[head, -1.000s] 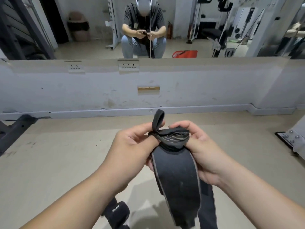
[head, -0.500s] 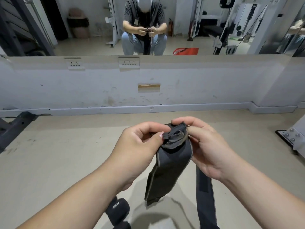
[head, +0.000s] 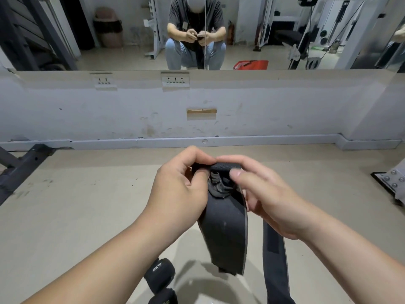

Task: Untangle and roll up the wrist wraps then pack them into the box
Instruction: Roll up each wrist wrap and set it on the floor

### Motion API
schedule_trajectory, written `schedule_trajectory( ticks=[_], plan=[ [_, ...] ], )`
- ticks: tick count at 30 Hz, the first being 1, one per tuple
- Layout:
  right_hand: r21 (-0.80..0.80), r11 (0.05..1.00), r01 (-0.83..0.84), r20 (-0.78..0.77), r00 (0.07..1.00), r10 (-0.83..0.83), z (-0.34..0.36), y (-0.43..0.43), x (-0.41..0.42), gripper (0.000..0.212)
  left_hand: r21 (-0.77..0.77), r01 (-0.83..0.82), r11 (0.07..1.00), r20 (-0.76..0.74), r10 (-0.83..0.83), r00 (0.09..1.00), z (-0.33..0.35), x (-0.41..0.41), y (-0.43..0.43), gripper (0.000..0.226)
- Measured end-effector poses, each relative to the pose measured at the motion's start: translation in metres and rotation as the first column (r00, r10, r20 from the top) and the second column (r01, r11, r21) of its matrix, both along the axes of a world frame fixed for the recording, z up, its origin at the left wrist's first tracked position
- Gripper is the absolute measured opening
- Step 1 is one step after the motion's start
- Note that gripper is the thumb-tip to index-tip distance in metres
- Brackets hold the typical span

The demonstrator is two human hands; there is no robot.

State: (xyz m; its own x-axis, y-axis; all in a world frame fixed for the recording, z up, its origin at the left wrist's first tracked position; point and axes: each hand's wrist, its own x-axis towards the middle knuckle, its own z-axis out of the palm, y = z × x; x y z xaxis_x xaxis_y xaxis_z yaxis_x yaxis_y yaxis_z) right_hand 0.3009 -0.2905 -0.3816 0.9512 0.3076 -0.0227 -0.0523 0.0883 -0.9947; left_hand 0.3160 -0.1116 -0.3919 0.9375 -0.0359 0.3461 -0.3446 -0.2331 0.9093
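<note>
A black wrist wrap [head: 223, 229] hangs in front of me, its top end folded over into a small roll. My left hand [head: 182, 189] pinches the left side of that roll and my right hand [head: 263, 194] pinches the right side with thumb and fingers. A crumpled loop sits just under the roll. A second dark strap [head: 275, 260] hangs straight down under my right wrist. Two rolled black wraps [head: 160, 274] lie on the floor below my left forearm. No box shows.
A low white wall [head: 197, 106] with sockets runs across ahead, with a mirror above it showing a squatting person and gym machines. A dark steel frame [head: 22, 163] lies at left, a bolted metal plate [head: 392, 183] at right. Beige floor all round.
The upright loop at the wrap's top has been folded down and tucked in. Both hands have closed in over the top end, which now forms a tighter roll.
</note>
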Motion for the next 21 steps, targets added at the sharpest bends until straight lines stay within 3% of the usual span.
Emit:
schedule_trajectory(
  ticks=[3, 5, 7, 10, 12, 14, 16, 18, 21],
  plan=[
    [0.126, 0.992, 0.030, -0.067, 0.998, -0.022, -0.002, 0.004, -0.001, 0.032, 0.173, -0.066, 0.983, 0.311, 0.009, 0.950, -0.003, 0.004, 0.002, 0.035],
    [0.202, 0.976, 0.079, -0.100, 0.993, -0.059, -0.006, 0.004, 0.001, 0.028, 0.208, -0.047, 0.977, 0.367, -0.033, 0.930, -0.006, 0.005, 0.000, 0.032],
    [0.221, 0.969, 0.111, -0.118, 0.989, -0.086, -0.009, 0.003, 0.002, 0.027, 0.127, 0.035, 0.991, 0.250, -0.066, 0.966, -0.005, 0.003, -0.001, 0.030],
    [0.185, 0.976, 0.115, -0.058, 0.993, -0.106, -0.014, 0.000, 0.003, 0.027, -0.200, 0.102, 0.974, -0.128, -0.129, 0.983, 0.004, -0.004, -0.002, 0.023],
    [0.161, 0.982, 0.102, 0.008, 0.994, -0.105, -0.013, -0.001, 0.005, 0.024, -0.348, 0.109, 0.931, -0.356, -0.239, 0.903, 0.009, -0.003, 0.001, 0.020],
    [0.059, 0.992, 0.112, 0.089, 0.989, -0.117, -0.010, -0.005, 0.006, 0.028, -0.430, 0.188, 0.883, -0.488, -0.402, 0.775, 0.012, -0.003, 0.004, 0.030],
    [-0.104, 0.984, 0.147, 0.169, 0.977, -0.128, -0.008, -0.008, 0.006, 0.041, -0.390, 0.267, 0.881, -0.530, -0.452, 0.717, 0.013, -0.003, 0.006, 0.038],
    [-0.211, 0.964, 0.161, 0.204, 0.972, -0.118, -0.010, -0.006, 0.005, 0.050, -0.251, 0.271, 0.929, -0.508, -0.365, 0.780, 0.011, -0.003, 0.007, 0.027],
    [-0.120, 0.979, 0.164, 0.057, 0.986, -0.158, -0.016, -0.001, 0.004, 0.050, -0.082, 0.182, 0.980, -0.379, -0.199, 0.904, -0.002, -0.001, 0.008, 0.020]
  ],
)
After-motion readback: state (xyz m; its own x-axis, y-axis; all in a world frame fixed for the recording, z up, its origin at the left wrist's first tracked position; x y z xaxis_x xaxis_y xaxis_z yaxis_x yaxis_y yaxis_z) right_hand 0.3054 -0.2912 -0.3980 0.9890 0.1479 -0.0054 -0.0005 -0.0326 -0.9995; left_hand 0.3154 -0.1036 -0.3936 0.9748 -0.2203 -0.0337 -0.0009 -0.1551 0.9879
